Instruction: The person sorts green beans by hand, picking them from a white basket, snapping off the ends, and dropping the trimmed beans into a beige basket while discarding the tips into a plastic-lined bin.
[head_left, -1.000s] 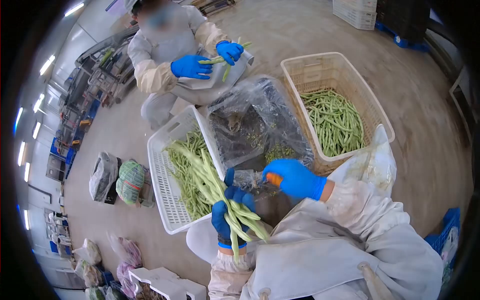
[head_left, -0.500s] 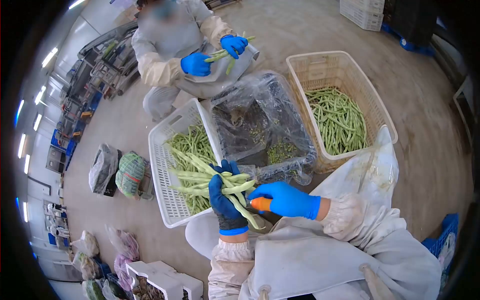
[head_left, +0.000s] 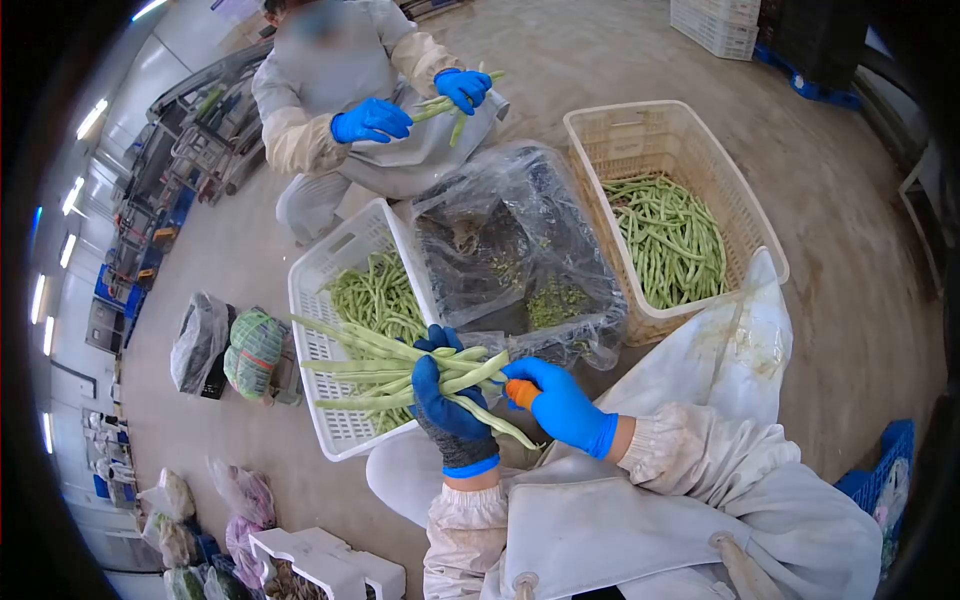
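Note:
My left hand (head_left: 445,410), in a dark blue glove, is wrapped round a bunch of long green beans (head_left: 365,370). Their far ends reach left over the white crate, and one bean hangs lower to the right. Close beside the bean ends, my blue-gloved right hand (head_left: 570,405) grips an orange-handled tool (head_left: 522,393); its working end is hidden. Below the bunch stands the white crate (head_left: 310,400) with more green beans (head_left: 375,300) in it.
A plastic-lined dark crate (head_left: 460,240) holds green trimmings. To its right is a beige crate (head_left: 745,190) of green beans (head_left: 670,245). Opposite sits a co-worker (head_left: 345,110) in blue gloves, holding beans. A green net sack (head_left: 255,350) and bagged goods (head_left: 245,495) lie left.
The beans in my left hand now extend further left and lie more level. My right hand has tilted and moved closer to their ends. The co-worker's hands have moved apart.

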